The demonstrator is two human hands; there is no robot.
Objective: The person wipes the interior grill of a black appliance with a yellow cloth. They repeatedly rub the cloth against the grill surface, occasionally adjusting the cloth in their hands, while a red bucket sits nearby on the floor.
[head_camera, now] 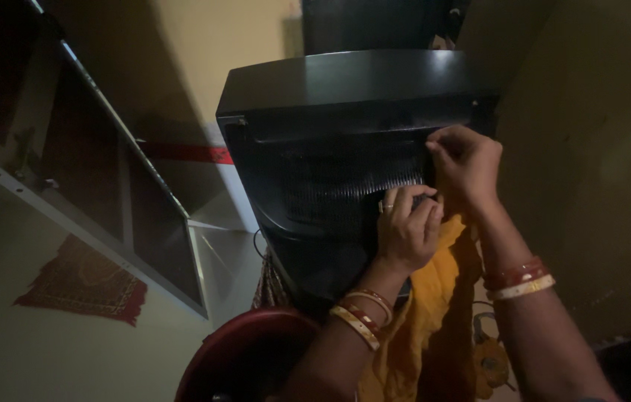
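A black boxy appliance (330, 141) with a ribbed grille on its side fills the centre of the head view. My left hand (407, 227) presses against the lower right of the grille, fingers curled around a small dark part at the edge; a ring shows on one finger. My right hand (466, 165) pinches at the grille's right edge just above it, the fingers closed on something too small and dark to make out. Both wrists wear red and gold bangles. A yellow cloth (435, 313) hangs under my hands.
A red round tub (245, 350) sits below the appliance. A metal-framed glass door or shelf (107, 186) slants along the left. A dark red patterned mat (84, 283) lies at lower left. A dim wall (598, 186) stands close on the right.
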